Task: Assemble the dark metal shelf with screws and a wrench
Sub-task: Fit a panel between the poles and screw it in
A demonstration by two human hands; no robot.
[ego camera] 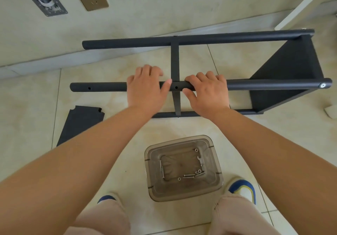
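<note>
Left hand (145, 88) and right hand (206, 90) both curled over near tube (264, 86) of dark metal shelf (291, 74), lying sideways on floor (209, 128) close to wall (164, 6), either side of empty bolt hole (176, 87). Likely stiff, fairly light, smooth-coated; best gripped on tubes near crossbar (175, 61). Open room leftward; loose panel (82, 123) and hardware box (184, 167) crowd near side.

Dark metal shelf (284, 70) on its side on floor, half built: tubes level, one panel fixed at right end. Loose panel (80, 123) flat, left of shelf. Screws (188, 176) and wrench (199, 159) in clear bin near shelf.
</note>
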